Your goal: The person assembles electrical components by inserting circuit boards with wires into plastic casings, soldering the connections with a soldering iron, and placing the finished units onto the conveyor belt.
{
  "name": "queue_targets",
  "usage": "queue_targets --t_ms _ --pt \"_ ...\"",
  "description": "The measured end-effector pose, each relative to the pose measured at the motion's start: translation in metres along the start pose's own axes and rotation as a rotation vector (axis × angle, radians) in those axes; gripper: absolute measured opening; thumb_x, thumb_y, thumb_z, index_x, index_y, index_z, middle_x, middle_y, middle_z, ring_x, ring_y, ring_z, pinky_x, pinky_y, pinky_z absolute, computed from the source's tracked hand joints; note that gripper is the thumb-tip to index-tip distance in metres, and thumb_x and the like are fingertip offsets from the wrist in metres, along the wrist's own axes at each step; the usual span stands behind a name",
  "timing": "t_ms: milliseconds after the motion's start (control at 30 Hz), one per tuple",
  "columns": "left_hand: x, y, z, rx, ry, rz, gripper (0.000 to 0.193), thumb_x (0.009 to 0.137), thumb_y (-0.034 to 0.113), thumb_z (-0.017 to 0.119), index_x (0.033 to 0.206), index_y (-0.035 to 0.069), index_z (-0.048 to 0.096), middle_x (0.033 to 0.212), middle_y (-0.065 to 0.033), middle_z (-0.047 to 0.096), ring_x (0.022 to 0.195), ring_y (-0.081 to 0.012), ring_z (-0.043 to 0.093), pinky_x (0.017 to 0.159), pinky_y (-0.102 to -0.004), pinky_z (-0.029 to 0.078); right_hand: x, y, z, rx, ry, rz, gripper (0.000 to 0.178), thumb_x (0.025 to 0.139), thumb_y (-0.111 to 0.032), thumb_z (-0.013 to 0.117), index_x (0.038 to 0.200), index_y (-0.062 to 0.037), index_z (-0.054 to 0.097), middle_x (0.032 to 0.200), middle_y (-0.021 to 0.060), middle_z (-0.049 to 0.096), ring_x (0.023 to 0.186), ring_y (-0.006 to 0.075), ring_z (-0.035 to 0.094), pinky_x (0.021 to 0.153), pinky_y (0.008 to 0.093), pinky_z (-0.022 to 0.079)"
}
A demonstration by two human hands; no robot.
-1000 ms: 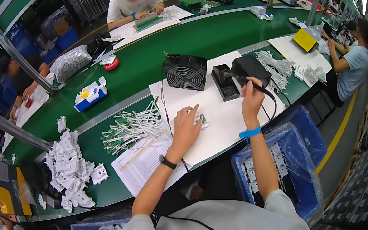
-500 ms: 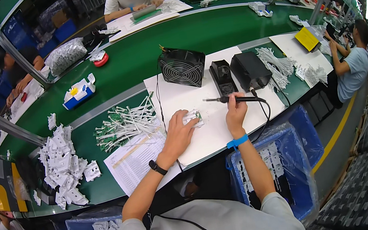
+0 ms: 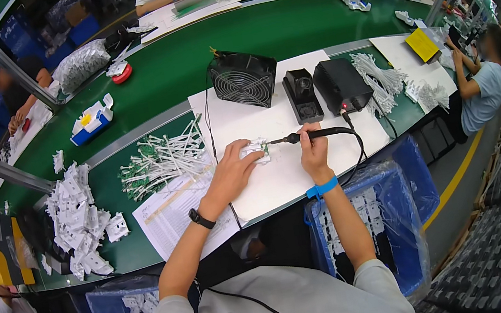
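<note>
My left hand (image 3: 230,174) rests on the white board, its thumb and fingers closed around a small white plastic part (image 3: 257,159) with a bit of green circuit board at its right end. In my right hand (image 3: 314,154) is a soldering iron (image 3: 324,133), gripped like a pen. Its tip points left and reaches the green end of the part; whether it touches is too small to tell. The iron's black cable loops down on the right. Behind my hands stand a black fan (image 3: 245,82), a black iron stand (image 3: 303,97) and a black soldering station (image 3: 342,85) with a red light.
White cables with green boards (image 3: 163,160) and a printed sheet (image 3: 175,217) lie left of the white board (image 3: 282,187). Farther left is a heap of white plastic parts (image 3: 77,223). Blue bins (image 3: 413,222) stand below the table edge. Co-workers sit across and at right.
My right hand has brought the soldering iron's tip left and slightly down to the part under my left hand. The view has shifted slightly.
</note>
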State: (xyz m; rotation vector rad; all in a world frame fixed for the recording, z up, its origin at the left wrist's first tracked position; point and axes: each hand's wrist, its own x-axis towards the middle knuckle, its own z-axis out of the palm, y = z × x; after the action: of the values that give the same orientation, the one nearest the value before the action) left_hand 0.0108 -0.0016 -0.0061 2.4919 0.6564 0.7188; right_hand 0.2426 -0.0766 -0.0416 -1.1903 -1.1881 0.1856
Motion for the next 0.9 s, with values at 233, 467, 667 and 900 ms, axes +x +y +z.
queue_targets --t_ms 233,467,667,900 --pt "0.0 0.001 0.0 0.013 0.017 0.008 0.027 0.091 0.008 0.066 0.117 0.013 0.07 0.129 -0.0156 0.055 0.125 -0.0362 0.051 0.103 -0.0429 0.046 0.001 -0.003 0.0 -0.015 -0.04 0.005 0.014 0.104 -0.014 0.054 0.097 -0.0027 0.057 0.073 0.0005 0.052 0.062 0.0073 0.043 0.055 0.0249 0.034" --pt "0.0 0.001 0.0 0.037 0.002 0.004 0.028 0.091 0.008 0.067 0.118 0.014 0.071 0.129 -0.0148 0.055 0.124 -0.0357 0.051 0.102 -0.0429 0.047 0.001 -0.003 -0.001 -0.04 -0.051 0.024 0.014 0.103 -0.014 0.055 0.097 -0.0022 0.058 0.073 0.0018 0.053 0.061 0.0083 0.044 0.055 0.0255 0.034" --pt "0.0 0.002 -0.003 0.03 0.006 -0.001 0.028 0.091 0.009 0.066 0.118 0.014 0.071 0.128 -0.0144 0.056 0.124 -0.0356 0.051 0.101 -0.0428 0.048 0.001 -0.003 0.0 -0.055 -0.049 -0.004 0.012 0.101 -0.013 0.056 0.095 -0.0027 0.058 0.075 0.0033 0.055 0.062 0.011 0.047 0.055 0.0268 0.036" --pt "0.001 0.002 0.0 0.041 0.0 -0.001 0.029 0.091 0.007 0.066 0.119 0.013 0.07 0.13 -0.0158 0.054 0.125 -0.0358 0.05 0.103 -0.0426 0.047 -0.004 0.006 -0.003 -0.081 0.064 -0.026 0.009 0.099 -0.01 0.059 0.093 -0.0029 0.056 0.077 0.0034 0.057 0.062 0.0104 0.048 0.054 0.0268 0.037"
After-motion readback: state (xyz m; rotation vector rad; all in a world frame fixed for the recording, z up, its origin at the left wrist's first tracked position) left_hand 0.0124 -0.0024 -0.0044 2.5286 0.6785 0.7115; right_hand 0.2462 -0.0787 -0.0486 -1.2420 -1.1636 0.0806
